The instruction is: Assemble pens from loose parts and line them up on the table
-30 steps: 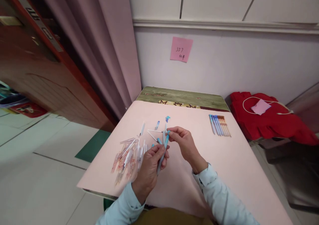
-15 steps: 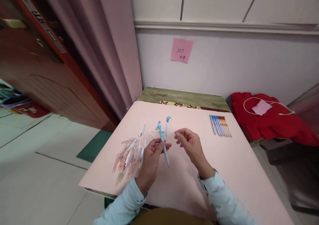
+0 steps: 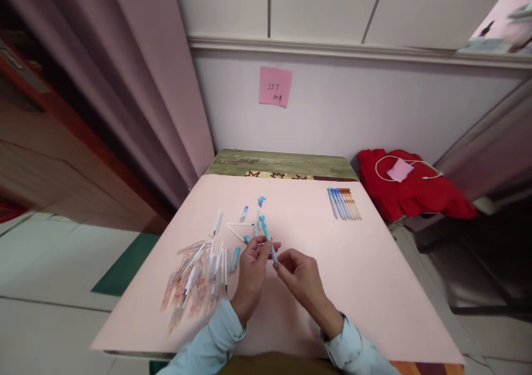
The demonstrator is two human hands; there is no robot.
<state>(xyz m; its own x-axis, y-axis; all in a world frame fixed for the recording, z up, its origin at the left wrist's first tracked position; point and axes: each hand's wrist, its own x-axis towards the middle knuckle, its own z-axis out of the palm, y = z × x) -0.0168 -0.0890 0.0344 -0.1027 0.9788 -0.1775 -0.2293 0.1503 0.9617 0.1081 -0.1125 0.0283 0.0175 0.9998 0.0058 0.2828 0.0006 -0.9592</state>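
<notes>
A light-blue pen (image 3: pixel 266 231) with a bright blue top is held over the pink-covered table, slanting down to the right. My left hand (image 3: pixel 254 264) grips it around the middle of the barrel. The fingertips of my right hand (image 3: pixel 302 277) pinch its lower end. Just beyond lie small blue pen tops (image 3: pixel 261 200), a blue-tipped pen part (image 3: pixel 244 213) and thin white refills (image 3: pixel 241 224). Left of my left hand spreads a heap of clear and pinkish pen barrels and refills (image 3: pixel 195 278), with a blue piece (image 3: pixel 235 257) at its right edge.
A row of assembled pens (image 3: pixel 344 204), blue and brown-topped, lies at the table's far right. Past that edge, red cloth (image 3: pixel 409 195) bears a white cable and a pink note. A pink sticky note (image 3: pixel 275 87) is on the wall, and a curtain (image 3: pixel 166 87) hangs at left.
My right hand has come in from the right and closed on the pen's lower end. My left hand keeps hold of the pen. The view has turned to the right.
</notes>
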